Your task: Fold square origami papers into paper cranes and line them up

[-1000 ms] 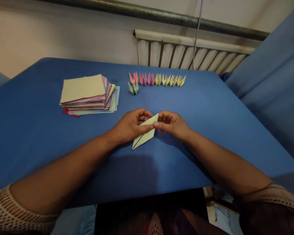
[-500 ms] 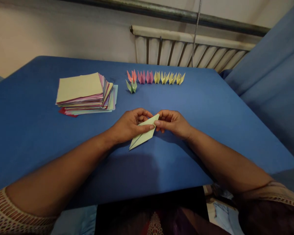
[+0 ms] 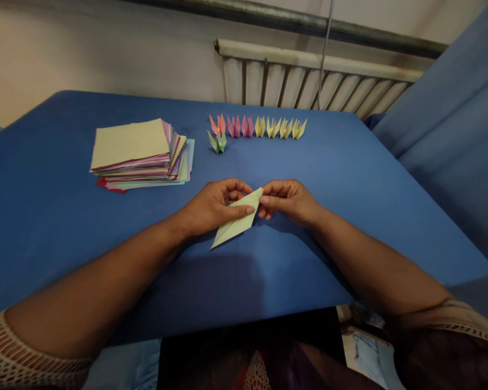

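Observation:
Between my hands is a pale green folded piece of paper (image 3: 235, 225), a long diamond shape tilted with its upper tip to the right. My left hand (image 3: 217, 208) grips it, thumb flat across the front and fingers behind. At the upper right tip, my right hand (image 3: 290, 203) pinches the paper's edge between thumb and forefinger. Beyond my hands stand several folded paper cranes (image 3: 273, 128) in a row, coral, pink and yellow. One green paper crane (image 3: 217, 142) stands in front of the coral one.
A thick stack of coloured paper sheets (image 3: 130, 146), a yellow one on top, lies at the left of the blue table (image 3: 329, 162). Behind the table are a radiator (image 3: 293, 84) and a pipe (image 3: 284, 19). A blue curtain (image 3: 459, 130) hangs at the right.
My right thumb has slid slightly right, toward the tip's edge. The paper has shifted a little in my left hand, its lower tip moving left.

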A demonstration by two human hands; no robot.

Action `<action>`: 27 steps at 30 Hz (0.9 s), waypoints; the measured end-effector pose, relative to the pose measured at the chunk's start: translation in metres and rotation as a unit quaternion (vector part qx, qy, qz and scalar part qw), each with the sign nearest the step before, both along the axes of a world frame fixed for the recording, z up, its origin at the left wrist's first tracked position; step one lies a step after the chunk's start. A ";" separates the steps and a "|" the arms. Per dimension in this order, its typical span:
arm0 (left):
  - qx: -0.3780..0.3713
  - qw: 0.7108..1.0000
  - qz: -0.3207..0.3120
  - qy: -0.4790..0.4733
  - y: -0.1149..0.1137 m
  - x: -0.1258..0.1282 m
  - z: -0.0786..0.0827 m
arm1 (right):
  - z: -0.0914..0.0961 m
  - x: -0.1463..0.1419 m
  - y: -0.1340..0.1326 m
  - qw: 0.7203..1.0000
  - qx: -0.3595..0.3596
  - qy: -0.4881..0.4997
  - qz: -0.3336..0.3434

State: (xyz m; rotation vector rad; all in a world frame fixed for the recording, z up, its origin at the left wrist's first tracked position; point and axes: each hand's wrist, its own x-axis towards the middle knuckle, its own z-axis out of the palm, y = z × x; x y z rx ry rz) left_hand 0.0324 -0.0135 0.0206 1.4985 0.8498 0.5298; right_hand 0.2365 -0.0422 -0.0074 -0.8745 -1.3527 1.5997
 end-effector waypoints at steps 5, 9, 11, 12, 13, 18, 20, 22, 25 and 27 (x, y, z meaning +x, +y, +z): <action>0.013 1.000 -0.007 0.013 0.000 -0.001 -0.001 | -0.001 -0.002 0.000 1.000 -0.012 -0.001 -0.007; 0.020 0.998 -0.025 0.060 0.005 -0.003 -0.001 | -0.001 -0.004 0.001 0.999 -0.034 -0.026 -0.031; 0.053 0.990 -0.046 0.122 0.010 -0.007 -0.004 | -0.001 -0.004 0.001 0.995 -0.070 -0.071 -0.030; 0.088 0.981 -0.056 0.161 0.012 -0.009 -0.005 | -0.002 -0.003 0.002 0.990 -0.093 -0.100 -0.024; 0.133 0.969 -0.063 0.199 0.014 -0.011 -0.007 | -0.002 -0.003 0.002 0.985 -0.114 -0.130 -0.017; 0.326 0.896 -0.110 0.279 0.017 -0.018 -0.014 | -0.005 0.004 0.004 0.965 -0.092 -0.243 -0.038; 0.384 0.874 -0.103 0.280 0.016 -0.018 -0.014 | -0.008 0.006 0.004 0.956 -0.026 -0.286 -0.057; 0.409 0.859 -0.106 0.287 0.015 -0.017 -0.013 | -0.011 0.007 0.002 0.943 0.050 -0.323 -0.069; 0.366 0.868 -0.144 0.304 0.013 -0.015 -0.010 | -0.015 0.004 -0.006 0.913 0.154 -0.369 -0.079; 0.330 0.878 -0.150 0.311 0.011 -0.014 -0.008 | -0.017 0.004 -0.014 0.889 0.214 -0.395 -0.090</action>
